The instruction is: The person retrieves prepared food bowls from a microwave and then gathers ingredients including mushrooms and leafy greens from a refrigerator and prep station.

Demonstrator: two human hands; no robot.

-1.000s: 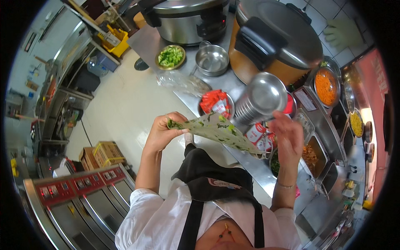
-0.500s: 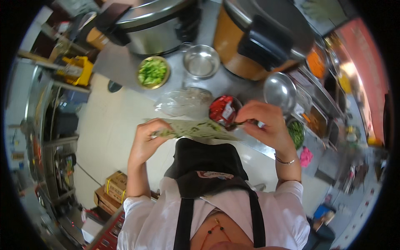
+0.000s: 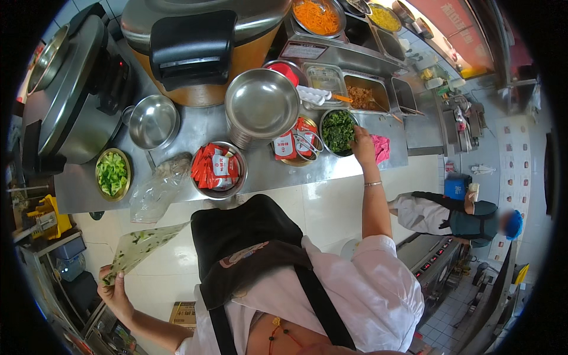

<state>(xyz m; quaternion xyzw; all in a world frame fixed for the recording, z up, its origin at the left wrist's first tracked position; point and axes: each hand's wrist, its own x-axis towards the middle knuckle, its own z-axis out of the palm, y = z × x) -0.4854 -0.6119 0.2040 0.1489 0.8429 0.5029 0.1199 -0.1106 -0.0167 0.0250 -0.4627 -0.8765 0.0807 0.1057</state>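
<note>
My left hand (image 3: 115, 290) pinches the end of a thin, clear plastic bag (image 3: 139, 245) with green bits inside, held out at the lower left, away from the counter. At the right, my right hand (image 3: 365, 149) reaches to the near right rim of a metal bowl of chopped dark greens (image 3: 338, 131). Its fingers are bunched together on the greens, the tips partly hidden. Beside that bowl, to its left, a pair of scissors (image 3: 307, 145) lies on red and white packets (image 3: 284, 147). A crumpled pink cloth (image 3: 381, 148) lies just right of my right hand.
A bowl of red sachets (image 3: 218, 168), a clear plastic bag (image 3: 157, 189), chopped light-green vegetables (image 3: 112, 173) and empty metal bowls (image 3: 261, 103) stand on the steel counter (image 3: 284, 180). Large cookers (image 3: 195, 53) stand behind. Another person (image 3: 455, 216) is farther right.
My view has turned toward the right. My hands have moved apart: the left carries the bag out to the left, while the right has left it and reached the bowl of greens.
</note>
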